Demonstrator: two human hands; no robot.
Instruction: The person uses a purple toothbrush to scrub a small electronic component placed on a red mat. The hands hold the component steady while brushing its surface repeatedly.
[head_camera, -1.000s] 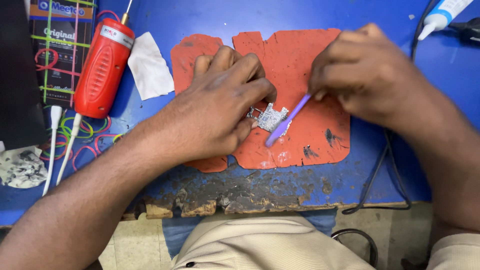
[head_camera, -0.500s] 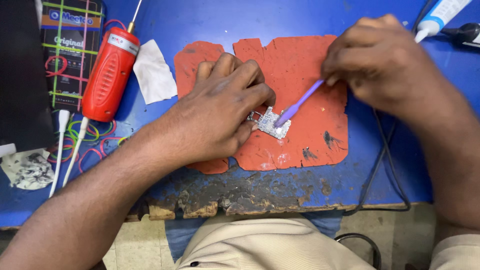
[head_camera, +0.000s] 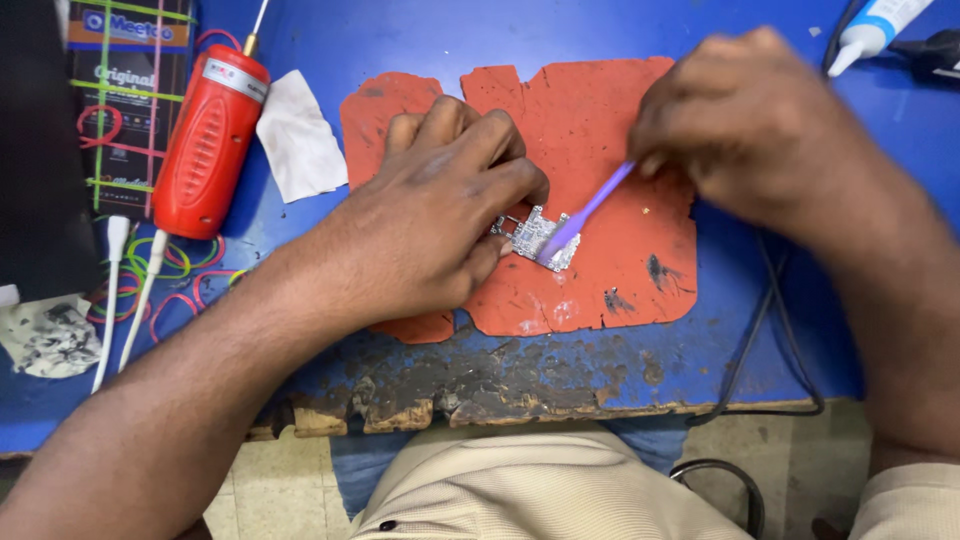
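A small silvery circuit board (head_camera: 534, 237) lies on a worn orange mat (head_camera: 590, 120) on the blue table. My left hand (head_camera: 430, 215) presses the board's left edge down with thumb and fingers. My right hand (head_camera: 745, 120) grips a thin purple brush (head_camera: 590, 208) by its handle. The brush's head rests on the right part of the board.
A red handheld tool (head_camera: 205, 140) lies at the left beside a white cloth scrap (head_camera: 298, 135), a dark package (head_camera: 125, 90) and coloured rubber bands (head_camera: 165, 265). A white tube (head_camera: 870, 28) is at the top right. A black cable (head_camera: 765, 330) runs off the chipped table edge (head_camera: 470, 395).
The brush head has slid back and forth over the board: off its lower right edge, then up onto it, now slightly lower. My left hand has stayed on the board.
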